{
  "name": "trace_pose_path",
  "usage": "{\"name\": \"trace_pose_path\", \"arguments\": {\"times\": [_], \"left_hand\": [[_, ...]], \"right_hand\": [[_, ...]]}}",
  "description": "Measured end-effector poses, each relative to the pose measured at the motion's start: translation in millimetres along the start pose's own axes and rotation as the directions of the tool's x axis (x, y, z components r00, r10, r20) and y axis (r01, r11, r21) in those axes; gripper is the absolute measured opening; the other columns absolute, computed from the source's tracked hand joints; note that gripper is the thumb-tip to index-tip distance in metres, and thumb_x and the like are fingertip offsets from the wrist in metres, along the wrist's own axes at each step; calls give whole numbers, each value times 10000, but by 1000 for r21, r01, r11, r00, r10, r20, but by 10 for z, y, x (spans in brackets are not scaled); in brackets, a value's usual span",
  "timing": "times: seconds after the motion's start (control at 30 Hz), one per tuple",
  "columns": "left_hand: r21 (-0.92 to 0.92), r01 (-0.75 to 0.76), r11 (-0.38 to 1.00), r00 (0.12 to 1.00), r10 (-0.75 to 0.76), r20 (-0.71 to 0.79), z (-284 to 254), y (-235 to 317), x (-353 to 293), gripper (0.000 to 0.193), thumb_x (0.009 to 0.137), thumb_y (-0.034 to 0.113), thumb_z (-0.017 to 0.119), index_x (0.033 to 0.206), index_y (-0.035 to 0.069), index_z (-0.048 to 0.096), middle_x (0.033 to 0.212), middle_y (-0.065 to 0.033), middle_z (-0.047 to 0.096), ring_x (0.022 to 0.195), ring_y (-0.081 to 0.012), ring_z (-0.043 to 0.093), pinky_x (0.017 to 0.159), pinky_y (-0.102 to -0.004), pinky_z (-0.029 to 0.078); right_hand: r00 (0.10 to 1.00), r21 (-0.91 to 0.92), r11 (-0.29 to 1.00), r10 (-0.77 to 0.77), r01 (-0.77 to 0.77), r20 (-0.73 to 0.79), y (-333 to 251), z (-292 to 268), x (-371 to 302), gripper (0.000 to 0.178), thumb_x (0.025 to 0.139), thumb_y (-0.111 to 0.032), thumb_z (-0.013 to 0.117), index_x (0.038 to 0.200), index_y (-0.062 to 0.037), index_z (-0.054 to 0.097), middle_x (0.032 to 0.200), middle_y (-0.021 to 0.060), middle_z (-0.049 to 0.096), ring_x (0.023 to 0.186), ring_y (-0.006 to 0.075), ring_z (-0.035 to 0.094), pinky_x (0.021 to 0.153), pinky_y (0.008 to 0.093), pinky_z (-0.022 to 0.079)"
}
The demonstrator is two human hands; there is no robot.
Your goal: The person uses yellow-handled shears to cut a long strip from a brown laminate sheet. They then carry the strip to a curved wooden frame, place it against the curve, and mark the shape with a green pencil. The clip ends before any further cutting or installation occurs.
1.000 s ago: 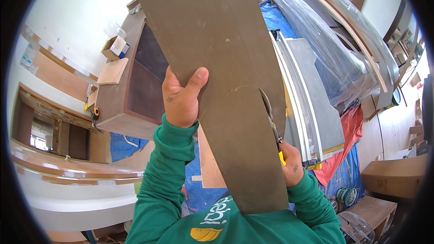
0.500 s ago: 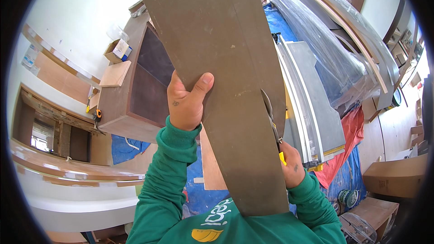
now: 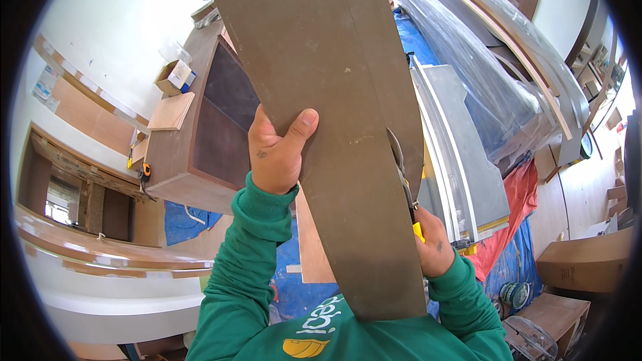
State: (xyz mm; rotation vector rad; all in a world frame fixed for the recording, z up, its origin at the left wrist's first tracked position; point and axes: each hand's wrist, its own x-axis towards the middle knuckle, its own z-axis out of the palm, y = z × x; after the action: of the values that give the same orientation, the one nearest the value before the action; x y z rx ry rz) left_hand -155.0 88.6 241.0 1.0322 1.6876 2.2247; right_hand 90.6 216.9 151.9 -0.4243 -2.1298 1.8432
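Observation:
A long brown flexible sheet [image 3: 334,47], perhaps laminate, stretches from my chest up past the top of the view. My left hand [image 3: 275,150] grips its left edge, thumb on the face and the other fingers hidden behind. At the right edge, my right hand [image 3: 435,244] is closed around tin snips [image 3: 396,150] with a bit of yellow on the handle. One dark blade lies over the sheet's face along a slit running in from the edge. The strip right of the slit stays joined at the top. Much of the handles is hidden.
Left stands a brown open cabinet [image 3: 180,154] bearing a small carton [image 3: 175,77] and a wood piece [image 3: 171,111]. Grey curved panels [image 3: 461,147] lie close on the right, near plastic-wrapped boards [image 3: 468,67]. Blue sheeting [image 3: 301,294] covers floor below; a cardboard box [image 3: 588,261] sits lower right.
The sheet's upper part has shifted very slightly right. Both hands keep their grips, and the snips stay at the slit with hardly any visible movement.

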Motion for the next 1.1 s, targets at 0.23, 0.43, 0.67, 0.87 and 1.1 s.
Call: {"name": "trace_pose_path", "arguments": {"times": [0.23, 0.43, 0.67, 0.87, 1.1], "left_hand": [[-25, -24, 999, 999, 23, -23, 29, -12, 25, 290, 993, 51, 701, 1269, 13, 622, 1162, -47, 691, 1018, -114, 630, 907, -278, 527], [-18, -20, 1000, 1000, 20, -13, 28, -17, 39, 297, 991, 44, 700, 1275, 10, 621, 1170, -53, 696, 1034, -120, 641, 915, -276, 531], [24, -2, 1000, 1000, 2, 23, 9, 15, 63, 372, 981, 54, 698, 1334, 25, 584, 1257, -74, 673, 1127, -167, 629, 1021, -337, 483], [16, -10, 1000, 999, 9, 36, 15, 43, 69, 376, 981, 55, 696, 1338, 21, 583, 1260, -76, 672, 1126, -170, 627, 1021, -339, 482], [34, -23, 999, 998, 21, 51, 1, 34, 75, 382, 979, 63, 700, 1339, 18, 580, 1264, -82, 671, 1130, -177, 628, 1020, -342, 482]], "right_hand": [[1000, -32, 999, 9, -10, -15, 14, -7, 17, 340, 907, -137, 623, 1186, 55, 594, 984, 292, 639, 918, 514, 591, 815, 479, 498], [999, -57, 998, -20, 17, -45, 45, 0, 7, 319, 888, -114, 625, 1155, 60, 610, 919, 283, 639, 862, 513, 594, 778, 468, 502], [999, -1, 1000, -15, 15, -44, -1, 7, 58, 309, 896, -112, 626, 1152, 60, 610, 930, 277, 636, 839, 480, 601, 768, 443, 502], [1000, -60, 998, -3, 1, -31, -78, -32, 71, 313, 889, -101, 621, 1159, 55, 600, 946, 280, 626, 862, 492, 586, 775, 459, 497], [997, -71, 997, -37, 32, -69, -9, 20, 71, 276, 899, -133, 641, 1096, 57, 603, 916, 268, 616, 817, 474, 572, 750, 455, 490]]}}
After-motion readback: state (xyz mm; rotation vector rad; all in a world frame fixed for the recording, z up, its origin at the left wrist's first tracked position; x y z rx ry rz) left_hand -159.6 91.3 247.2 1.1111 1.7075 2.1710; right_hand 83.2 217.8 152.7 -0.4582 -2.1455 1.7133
